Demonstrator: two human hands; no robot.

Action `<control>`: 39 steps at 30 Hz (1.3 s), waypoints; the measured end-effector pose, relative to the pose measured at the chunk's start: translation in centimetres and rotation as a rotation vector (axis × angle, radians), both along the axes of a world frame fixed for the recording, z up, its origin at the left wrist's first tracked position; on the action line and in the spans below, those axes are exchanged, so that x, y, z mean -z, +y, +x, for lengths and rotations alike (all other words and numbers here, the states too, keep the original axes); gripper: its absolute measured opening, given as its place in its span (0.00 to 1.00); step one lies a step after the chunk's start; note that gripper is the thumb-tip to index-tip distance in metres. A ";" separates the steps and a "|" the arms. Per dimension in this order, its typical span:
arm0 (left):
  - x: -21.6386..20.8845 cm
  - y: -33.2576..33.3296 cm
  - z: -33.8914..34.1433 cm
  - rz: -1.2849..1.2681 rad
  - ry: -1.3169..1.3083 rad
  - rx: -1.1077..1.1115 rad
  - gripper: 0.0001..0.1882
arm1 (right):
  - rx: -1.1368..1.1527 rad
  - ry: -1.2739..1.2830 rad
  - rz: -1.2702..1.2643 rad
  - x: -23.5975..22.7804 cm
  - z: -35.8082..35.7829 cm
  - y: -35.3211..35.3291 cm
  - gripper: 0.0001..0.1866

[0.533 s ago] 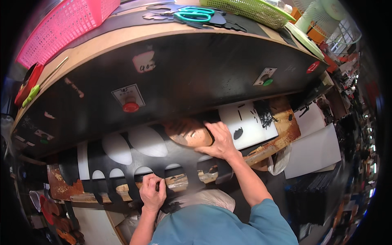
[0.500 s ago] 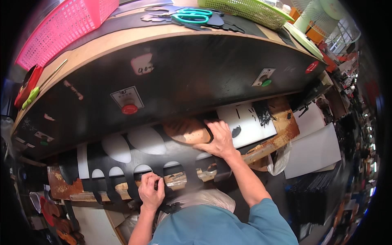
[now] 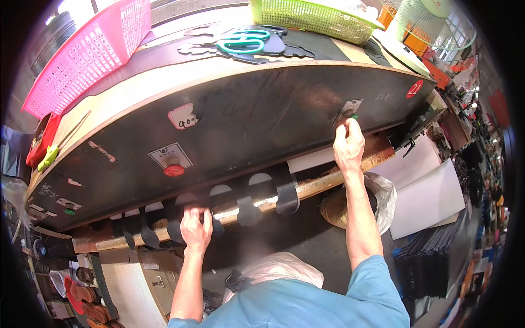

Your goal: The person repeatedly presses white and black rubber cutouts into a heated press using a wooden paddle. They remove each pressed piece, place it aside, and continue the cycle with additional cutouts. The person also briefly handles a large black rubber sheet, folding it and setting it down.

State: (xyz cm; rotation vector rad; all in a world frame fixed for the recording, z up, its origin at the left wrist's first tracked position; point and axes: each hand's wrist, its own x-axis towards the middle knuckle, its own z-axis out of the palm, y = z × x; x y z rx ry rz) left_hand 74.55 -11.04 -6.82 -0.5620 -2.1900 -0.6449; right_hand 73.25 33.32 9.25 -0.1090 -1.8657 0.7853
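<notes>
My left hand (image 3: 196, 227) is closed on the front edge of a black sheet with curved cutouts (image 3: 250, 211). The sheet's dangling strips hang over the front of the worktable (image 3: 314, 188), and its rear part is out of sight beneath the dark machine front (image 3: 257, 123). Up at the right, my right hand (image 3: 350, 150) has its fingers bunched against a green push button (image 3: 354, 116) on that front. A strip of white board (image 3: 311, 161) shows under the machine's lower edge. The sole-shaped brown piece is hidden now.
On top of the machine lie teal-handled scissors (image 3: 243, 42), a pink basket (image 3: 90, 54) and a green basket (image 3: 317, 21). A red stop button (image 3: 174, 170) sits on the front. Below right are a plastic bag (image 3: 384, 199) and large pale sheets (image 3: 429, 199).
My right hand has left the brown sole-shaped piece and moved up and right to the green button. The machine front now covers most of the sheet and white board. My left hand stays at the sheet's edge.
</notes>
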 end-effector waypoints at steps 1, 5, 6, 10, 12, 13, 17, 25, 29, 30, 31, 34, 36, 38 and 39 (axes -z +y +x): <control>-0.3 -0.1 -0.5 -0.087 0.054 -0.006 0.09 | 0.026 -0.042 0.005 0.7 0.0 0.2 0.07; -1.3 -0.5 -1.7 -0.019 0.046 -0.022 0.10 | -0.036 -0.075 -0.255 5.3 2.0 -1.4 0.07; -1.4 -0.5 -1.5 -0.003 0.049 -0.018 0.10 | -0.042 -0.132 -0.297 6.7 2.3 -2.3 0.06; -1.9 -0.4 -1.2 0.017 -0.053 -0.039 0.09 | 0.040 -0.139 0.459 11.2 2.5 -5.5 0.07; -2.3 -0.2 -1.1 0.034 -0.029 -0.048 0.08 | 0.107 -0.249 0.311 12.0 2.2 -5.7 0.08; -2.5 -0.1 -1.0 0.049 -0.050 -0.050 0.08 | 0.101 -0.223 0.327 12.3 2.1 -5.7 0.08; -2.9 0.1 -0.8 0.104 -0.097 -0.046 0.08 | 0.085 -0.222 0.311 12.7 2.0 -5.3 0.08; -2.3 0.0 -0.4 0.219 -0.175 0.024 0.05 | -0.006 -0.268 0.359 14.3 2.2 -4.3 0.07; -1.8 -0.1 0.5 0.239 -0.203 0.034 0.05 | -0.050 -0.322 0.323 15.3 3.0 -4.0 0.08; -1.6 -0.2 0.8 0.228 -0.204 0.032 0.05 | -0.054 -0.325 0.301 15.7 3.4 -4.1 0.08; -1.3 -0.3 1.5 0.242 -0.195 0.055 0.05 | -0.053 -0.309 0.303 16.1 4.1 -4.2 0.08; -0.6 -0.6 3.9 0.275 -0.218 0.106 0.06 | -0.062 -0.339 0.264 16.9 6.5 -4.8 0.08; -0.4 -0.7 6.1 0.291 -0.238 0.131 0.07 | -0.058 -0.403 0.179 16.9 8.7 -5.2 0.08; -0.7 -0.8 8.3 0.336 -0.282 0.136 0.07 | -0.102 -0.526 -0.215 16.1 10.5 -5.9 0.09; -1.2 -0.8 9.6 0.330 -0.347 0.117 0.07 | -0.106 -0.505 -0.268 15.3 11.4 -6.5 0.08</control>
